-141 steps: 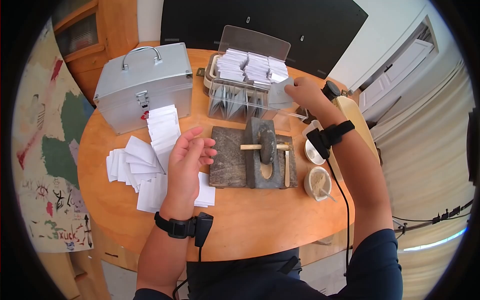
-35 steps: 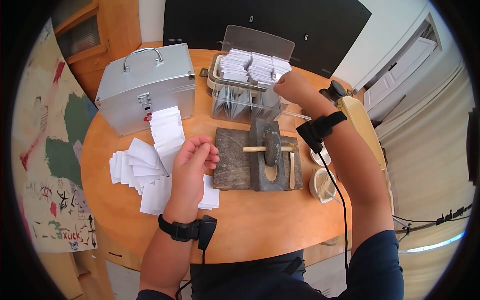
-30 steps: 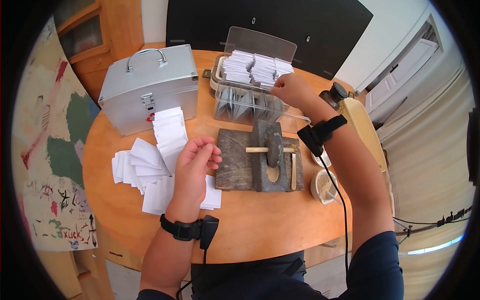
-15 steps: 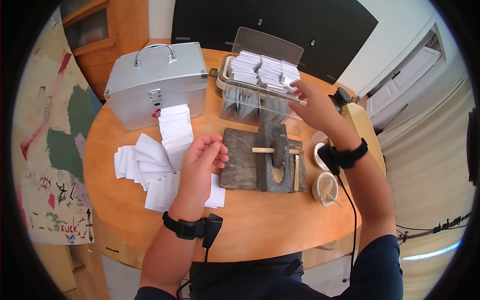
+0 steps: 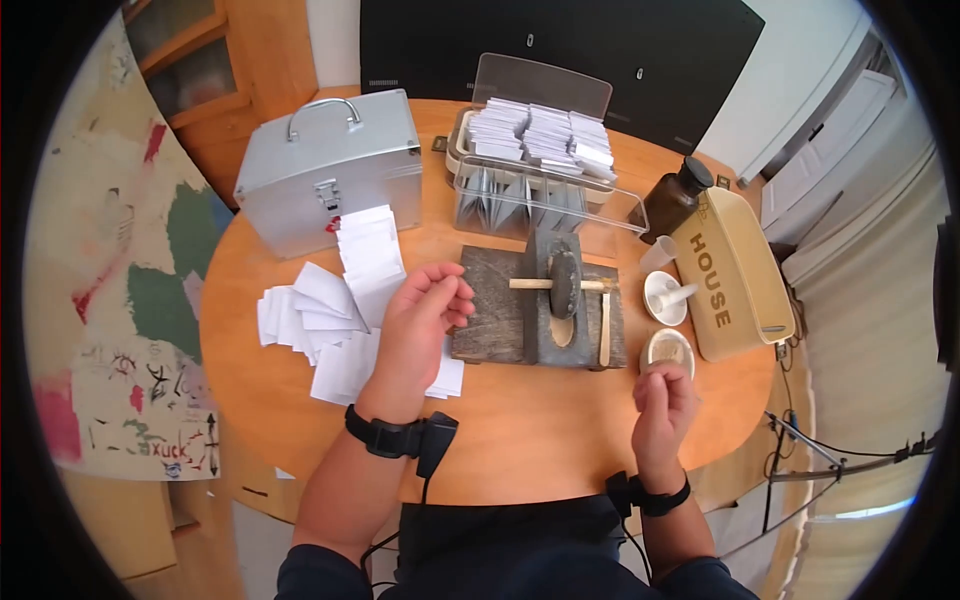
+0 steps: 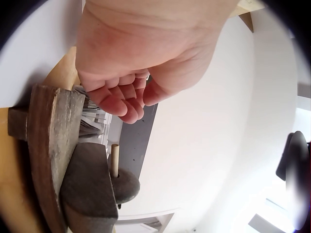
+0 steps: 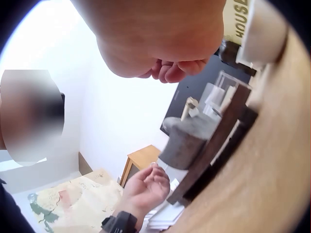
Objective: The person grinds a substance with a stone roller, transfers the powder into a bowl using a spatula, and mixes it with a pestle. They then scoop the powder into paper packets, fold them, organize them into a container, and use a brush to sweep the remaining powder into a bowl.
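Note:
My left hand [image 5: 425,305] hovers in front of a wooden board [image 5: 490,305], fingers loosely curled, nothing held. White folded papers [image 5: 345,370] lie beneath and to its left. On the board stands a stone grinding trough [image 5: 550,345] with a stone wheel [image 5: 565,285] on a wooden handle [image 5: 530,284]; a thin wooden stick [image 5: 606,335] lies to its right. My right hand [image 5: 665,415] overlaps the near rim of a white bowl [image 5: 688,352] of tan powder in the head view. Its fingers [image 7: 175,74] curl loosely in the right wrist view, with nothing visible between them. The bowl's spoon is hidden.
At the back, a clear box [image 5: 520,205] holds grey packets before a container of white papers [image 5: 540,135]. A silver case [image 5: 330,180] stands at left. On the right are a small dish [image 5: 655,285], a dark jar [image 5: 672,195] and a cream HOUSE bin [image 5: 735,270].
My right hand placed a grey packet in the clear box, then left it empty and came down toward the powder bowl. My left hand stayed about where it was. The view shifted slightly.

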Motion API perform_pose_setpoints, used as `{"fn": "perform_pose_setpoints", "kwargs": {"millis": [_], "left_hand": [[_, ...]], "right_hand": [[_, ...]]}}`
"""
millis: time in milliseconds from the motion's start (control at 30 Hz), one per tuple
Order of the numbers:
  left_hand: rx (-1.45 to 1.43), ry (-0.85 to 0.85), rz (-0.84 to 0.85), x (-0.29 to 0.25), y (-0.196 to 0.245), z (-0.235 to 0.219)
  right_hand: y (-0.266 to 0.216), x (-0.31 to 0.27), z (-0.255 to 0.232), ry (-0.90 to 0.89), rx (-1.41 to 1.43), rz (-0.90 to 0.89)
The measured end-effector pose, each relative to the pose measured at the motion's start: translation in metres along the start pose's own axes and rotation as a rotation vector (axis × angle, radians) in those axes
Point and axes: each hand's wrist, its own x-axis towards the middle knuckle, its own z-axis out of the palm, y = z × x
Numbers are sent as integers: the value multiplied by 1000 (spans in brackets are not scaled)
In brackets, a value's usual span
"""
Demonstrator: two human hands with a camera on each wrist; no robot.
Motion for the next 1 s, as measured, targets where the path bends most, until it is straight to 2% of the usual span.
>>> {"fn": "perform_pose_setpoints", "kwargs": {"millis": [67, 133, 233, 267, 333, 467, 533, 767, 833, 867, 900, 1000], "left_hand": [[-31, -41, -14, -1, -2, 6], [-30, -61, -16, 0, -4, 6], [-55, -32, -9, -1, -2, 6], [-48, -41, -8, 0, -3, 5], [-87, -54, -28, 1, -3, 2], [-90, -40, -49, 2, -7, 2], [-98, -43, -56, 2, -7, 1], [-120, -47, -111, 0, -7, 2], [-143, -12, -92, -1, -9, -2], [-190, -29, -106, -1, -8, -4], [-165, 13, -87, -1, -8, -3], [-135, -13, -82, -3, -3, 2]], "right_hand": [[19, -10, 5, -11, 99, -15], [29, -9, 1, -42, 28, -47], [34, -3, 5, -30, 163, 115], [35, -1, 4, -21, 169, 110], [37, 2, 4, -15, 360, 318], [40, -1, 3, -6, 329, 285], [43, -1, 3, -53, 333, 212], [41, 3, 5, 3, 383, 278], [45, 0, 3, -64, 409, 330], [44, -1, 4, -43, 388, 359], [44, 0, 3, -57, 349, 313], [38, 2, 2, -93, 445, 327]]}}
